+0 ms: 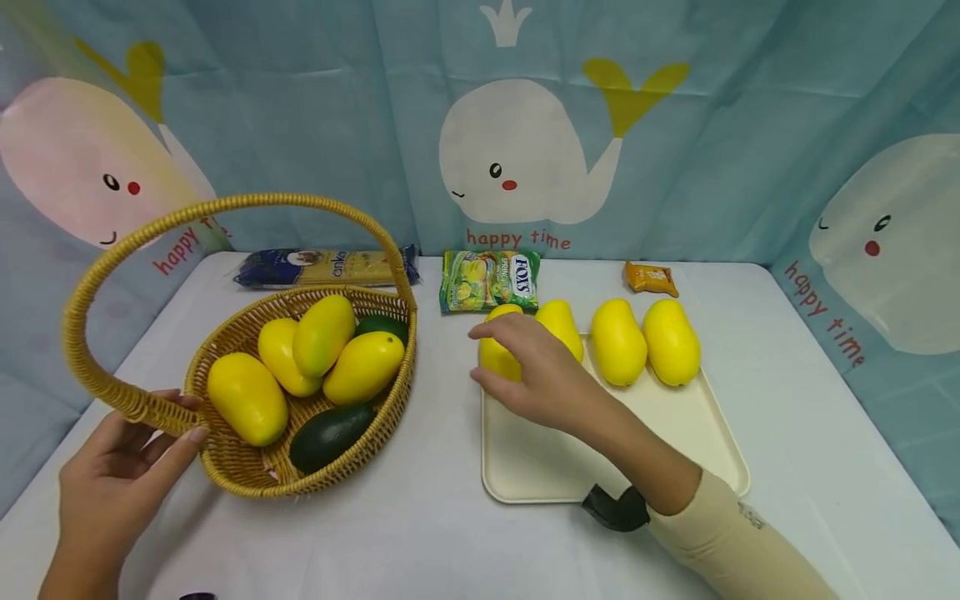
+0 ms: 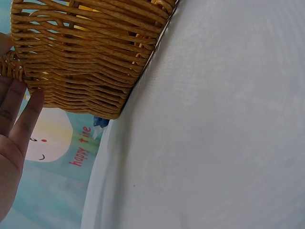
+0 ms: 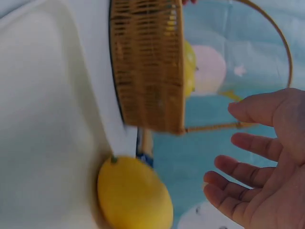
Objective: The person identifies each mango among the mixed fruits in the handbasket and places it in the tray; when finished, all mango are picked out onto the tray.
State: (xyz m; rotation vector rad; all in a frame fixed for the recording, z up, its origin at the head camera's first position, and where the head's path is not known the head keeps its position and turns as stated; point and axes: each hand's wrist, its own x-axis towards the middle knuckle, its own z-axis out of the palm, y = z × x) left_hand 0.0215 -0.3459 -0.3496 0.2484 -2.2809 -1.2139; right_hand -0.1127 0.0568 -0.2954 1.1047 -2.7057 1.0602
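My left hand [image 1: 120, 467] grips the wicker basket [image 1: 300, 487] where its arched handle meets the rim, thumb on the near side. Several yellow mangoes [image 1: 247, 400] and two dark green avocados [image 1: 333, 437] lie in the basket. Over the left end of a cream tray [image 1: 555, 467], my right hand [image 1: 536, 367] hovers with thumb and fingers spread and nothing between them. It partly covers the leftmost mango [image 1: 498, 354] of a row along the tray's far edge. In the right wrist view, that hand stands apart from the nearest mango [image 3: 136, 195].
Behind the basket lies a blue and yellow pasta packet [image 1: 330, 267]. A green Fox's candy bag [image 1: 489, 282] sits behind the tray, with a small orange packet [image 1: 651, 278] farther right. A whale-print curtain [image 1: 390, 125] encloses the white table [image 1: 420, 533].
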